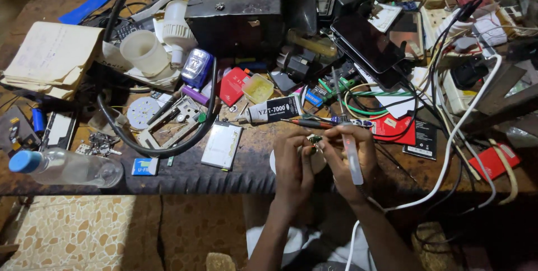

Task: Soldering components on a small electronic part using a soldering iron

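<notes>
Left hand (292, 162) and right hand (347, 159) meet at the workbench's (185, 178) near edge, pinching a small green circuit board (314, 139). Right also grips a white soldering iron (353, 162) (cord trailing off the edge). Glue tube (274, 110) lies just beyond.

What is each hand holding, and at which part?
The left hand pinches a small green circuit part at its edge. The right hand grips a white soldering iron around its handle.

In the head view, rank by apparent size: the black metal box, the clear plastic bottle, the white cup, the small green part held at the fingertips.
Largest to smallest:
1. black metal box
2. clear plastic bottle
3. white cup
4. small green part
</notes>
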